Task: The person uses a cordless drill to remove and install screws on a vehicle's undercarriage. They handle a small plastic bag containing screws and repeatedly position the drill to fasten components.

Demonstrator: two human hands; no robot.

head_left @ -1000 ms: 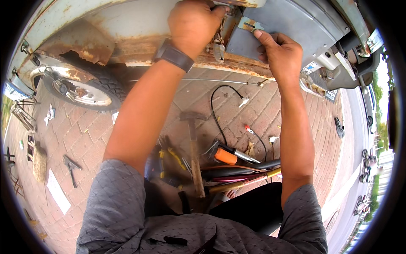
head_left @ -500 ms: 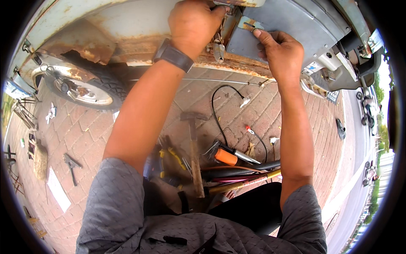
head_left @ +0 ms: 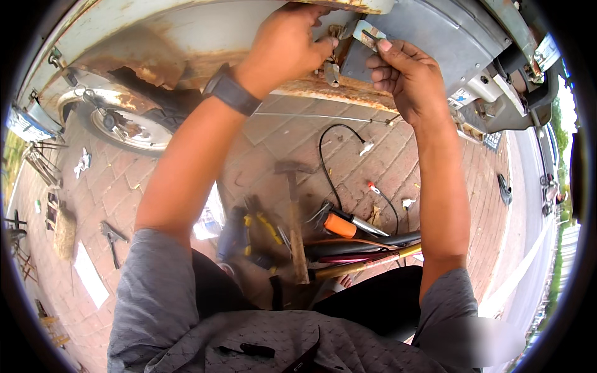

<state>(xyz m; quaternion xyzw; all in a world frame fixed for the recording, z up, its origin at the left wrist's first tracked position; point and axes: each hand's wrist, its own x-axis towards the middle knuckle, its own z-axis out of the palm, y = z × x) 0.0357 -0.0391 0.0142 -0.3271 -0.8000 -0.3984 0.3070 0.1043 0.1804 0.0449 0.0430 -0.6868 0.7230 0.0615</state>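
My right hand (head_left: 410, 74) pinches the lower edge of a small slotted metal plate (head_left: 367, 28) between thumb and forefinger, with its other fingers curled. The plate is pale with worn patches and lies tilted in front of a grey panel (head_left: 435, 40). My left hand (head_left: 295, 46) is curled at the rusty lower edge of a pale vehicle body (head_left: 211, 31). Its thumb is against a rusty metal fitting (head_left: 336, 31), and what the fingers hold is hidden. A worn metal tab (head_left: 332, 76) hangs just below that hand.
A vehicle wheel (head_left: 124, 127) stands at the left. On the brick paving lie a hammer (head_left: 295, 217), pliers with yellow handles (head_left: 267, 227), an orange-handled tool (head_left: 339, 226), a black cable (head_left: 321, 149) and a locking clamp (head_left: 112, 242). A road (head_left: 528, 186) runs along the right.
The metal plate has tilted and moved slightly up in my right hand. My left hand has opened its thumb away from the forefinger, lower beside the fitting. The whole view has shifted a little.
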